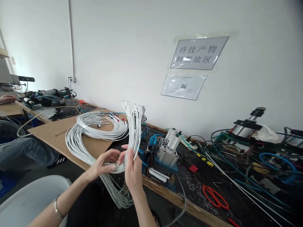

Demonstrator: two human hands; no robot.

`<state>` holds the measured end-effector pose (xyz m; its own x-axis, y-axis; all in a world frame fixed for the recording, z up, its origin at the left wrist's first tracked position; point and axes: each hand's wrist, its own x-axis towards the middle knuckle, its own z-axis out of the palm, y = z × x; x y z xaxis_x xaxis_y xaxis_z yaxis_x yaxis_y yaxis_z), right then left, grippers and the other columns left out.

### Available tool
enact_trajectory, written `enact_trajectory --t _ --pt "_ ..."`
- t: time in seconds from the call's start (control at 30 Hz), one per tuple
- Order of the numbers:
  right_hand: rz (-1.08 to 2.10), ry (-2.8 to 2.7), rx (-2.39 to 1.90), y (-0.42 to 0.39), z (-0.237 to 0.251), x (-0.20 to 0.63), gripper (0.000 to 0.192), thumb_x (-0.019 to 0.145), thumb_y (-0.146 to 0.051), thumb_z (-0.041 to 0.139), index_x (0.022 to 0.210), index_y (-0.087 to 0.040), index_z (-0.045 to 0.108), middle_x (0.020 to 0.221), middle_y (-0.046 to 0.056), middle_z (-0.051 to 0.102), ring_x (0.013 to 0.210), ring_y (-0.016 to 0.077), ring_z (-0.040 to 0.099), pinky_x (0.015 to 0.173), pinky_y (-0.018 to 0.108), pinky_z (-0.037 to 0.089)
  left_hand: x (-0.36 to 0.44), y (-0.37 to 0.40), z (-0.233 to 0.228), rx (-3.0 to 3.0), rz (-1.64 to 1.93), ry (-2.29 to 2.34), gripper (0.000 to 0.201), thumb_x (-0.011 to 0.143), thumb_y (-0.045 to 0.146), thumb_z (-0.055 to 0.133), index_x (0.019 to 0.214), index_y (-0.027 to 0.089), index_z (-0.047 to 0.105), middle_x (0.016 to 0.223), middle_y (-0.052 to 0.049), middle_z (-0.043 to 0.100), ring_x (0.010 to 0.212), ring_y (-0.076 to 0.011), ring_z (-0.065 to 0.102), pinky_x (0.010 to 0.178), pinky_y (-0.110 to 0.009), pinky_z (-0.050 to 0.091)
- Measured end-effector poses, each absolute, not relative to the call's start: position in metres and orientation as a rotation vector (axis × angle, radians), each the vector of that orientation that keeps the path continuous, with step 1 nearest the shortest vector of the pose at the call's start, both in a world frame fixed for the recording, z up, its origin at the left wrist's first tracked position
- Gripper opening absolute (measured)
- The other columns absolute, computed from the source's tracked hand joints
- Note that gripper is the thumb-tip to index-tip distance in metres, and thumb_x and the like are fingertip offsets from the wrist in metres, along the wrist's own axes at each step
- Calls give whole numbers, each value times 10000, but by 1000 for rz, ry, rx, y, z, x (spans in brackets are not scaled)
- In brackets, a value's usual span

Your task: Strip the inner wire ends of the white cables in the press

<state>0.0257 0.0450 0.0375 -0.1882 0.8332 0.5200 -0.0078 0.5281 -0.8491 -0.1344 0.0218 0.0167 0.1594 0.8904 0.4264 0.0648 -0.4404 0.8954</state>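
Observation:
My right hand [133, 168] grips a bundle of white cables [133, 130] that stands upright, its stripped ends fanned out near the top. My left hand [106, 163] pinches the same bundle lower down, where the cables bend and loop below the bench edge. A large coil of white cables [94, 130] lies on a sheet of brown cardboard [59, 134] to the left. Just right of my hands sits a small pneumatic press [165, 151] with silver cylinders on a blue base.
The dark workbench [213, 192] carries tangled hoses, wires, red-handled scissors [214, 197], a power strip [189, 143] and a cylinder device [248, 124]. Another person's leg [26, 149] and hand [7, 99] show at left. A grey chair back [30, 197] is beneath my left arm.

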Motion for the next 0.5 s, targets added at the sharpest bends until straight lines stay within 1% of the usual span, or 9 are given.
enact_trajectory --t 0.07,0.13,0.17,0.2,0.23,0.3,0.37,0.43,0.5 --pt "912 -1627 -685 41 34 31 532 1091 -580 277 1033 -182 624 599 -20 612 600 170 625 668 293 506 -140 25 45 1648 1340 791 749 758 637 776 1353 204 637 1264 -142 690 1094 -304 639 991 -425 483" --pt "939 -1671 -653 38 32 34 559 1079 -607 298 954 -184 641 559 -22 586 559 166 590 633 291 484 -140 29 76 1625 1287 681 819 728 636 810 1411 231 608 1284 -142 690 1164 -311 627 1009 -418 484" --pt "951 -1694 -640 37 31 35 571 1073 -617 309 919 -183 648 546 -20 584 536 164 577 611 290 474 -137 30 92 1613 1237 640 824 704 626 838 1396 231 628 1240 -142 713 1082 -298 661 945 -401 519" --pt "959 -1715 -629 35 32 36 582 1068 -622 319 886 -183 654 534 -16 586 518 164 570 596 290 469 -133 31 106 1600 1174 611 814 681 606 867 1366 217 659 1180 -149 737 928 -267 684 815 -364 551" --pt "962 -1737 -620 34 32 36 589 1067 -620 328 864 -182 665 530 -7 596 524 170 584 608 296 479 -127 32 118 1584 1108 590 795 669 586 887 1338 206 685 1117 -153 756 739 -214 661 645 -313 536" --pt "954 -1768 -607 29 35 37 588 1067 -606 337 864 -185 694 548 16 631 602 201 650 688 320 521 -110 32 132 1532 1034 566 616 770 555 836 1246 176 740 1000 -142 773 487 -109 516 433 -236 398" --pt "919 -1757 -623 23 36 41 551 1075 -571 337 928 -197 713 655 46 689 733 231 708 784 348 556 -88 29 131 1451 1067 533 486 838 569 772 1079 147 768 847 -101 750 413 -81 460 369 -215 325" --pt "836 -1741 -659 13 33 53 439 1062 -526 409 981 -219 711 800 65 723 832 243 725 835 352 576 -65 22 116 1328 1186 491 449 856 606 732 953 168 716 686 -26 659 445 -115 544 404 -217 396" --pt "756 -1761 -691 1 28 75 295 1006 -478 548 943 -234 702 851 59 718 813 240 716 802 332 591 -44 13 92 1194 1284 463 445 845 616 734 867 178 657 601 35 546 412 -97 523 434 -220 448"
